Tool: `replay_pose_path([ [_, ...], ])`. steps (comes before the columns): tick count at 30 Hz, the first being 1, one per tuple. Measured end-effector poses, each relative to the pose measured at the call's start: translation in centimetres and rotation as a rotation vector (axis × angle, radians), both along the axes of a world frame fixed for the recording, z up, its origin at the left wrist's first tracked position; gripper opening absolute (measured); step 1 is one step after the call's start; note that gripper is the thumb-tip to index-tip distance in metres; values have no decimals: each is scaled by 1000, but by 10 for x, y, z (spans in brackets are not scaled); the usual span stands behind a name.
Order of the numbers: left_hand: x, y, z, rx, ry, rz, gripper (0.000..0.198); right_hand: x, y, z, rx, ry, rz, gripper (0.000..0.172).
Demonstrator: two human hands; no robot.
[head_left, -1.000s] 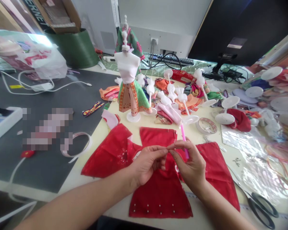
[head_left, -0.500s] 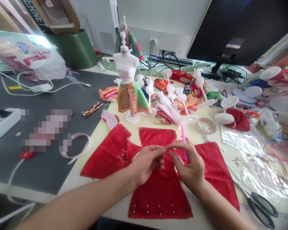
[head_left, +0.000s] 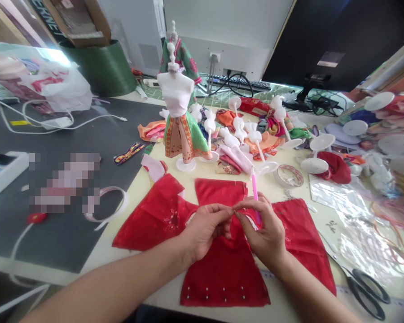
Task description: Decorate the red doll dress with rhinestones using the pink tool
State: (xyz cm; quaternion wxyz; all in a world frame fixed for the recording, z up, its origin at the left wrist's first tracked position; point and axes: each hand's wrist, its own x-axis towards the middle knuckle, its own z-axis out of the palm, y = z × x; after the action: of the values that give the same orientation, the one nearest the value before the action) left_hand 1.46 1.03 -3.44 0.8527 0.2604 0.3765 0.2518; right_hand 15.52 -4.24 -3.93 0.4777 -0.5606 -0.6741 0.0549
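A small red garment (head_left: 222,264) lies spread flat on the cream table (head_left: 202,179), sleeves out to both sides. My left hand (head_left: 205,229) and my right hand (head_left: 265,231) meet above its neckline, fingertips pinched together on something too small to make out. My right hand also holds a pink stick-like tool (head_left: 255,193) that points up and away. A white mannequin stand (head_left: 178,103) wearing a green and orange skirt stands behind the garment.
Several white mini mannequins and coloured clothes (head_left: 249,134) are heaped behind. A tape roll (head_left: 288,176) lies to the right, black scissors (head_left: 366,287) at the front right, a ribbon loop (head_left: 107,206) and white cable (head_left: 70,121) on the dark mat at left.
Both hands have stayed pinched together over the neckline, drifting slightly down and left. The pink tool has tilted a little more upright.
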Motion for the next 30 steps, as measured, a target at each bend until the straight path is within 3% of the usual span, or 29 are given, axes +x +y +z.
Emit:
replay_pose_path([
  [19,-2,1,0,5,20,-2,21,-1,0,-1,29,-40,-22,21],
  [30,0,0,2,-30,6,-1,15,0,-1,-1,53,-67,11,30],
])
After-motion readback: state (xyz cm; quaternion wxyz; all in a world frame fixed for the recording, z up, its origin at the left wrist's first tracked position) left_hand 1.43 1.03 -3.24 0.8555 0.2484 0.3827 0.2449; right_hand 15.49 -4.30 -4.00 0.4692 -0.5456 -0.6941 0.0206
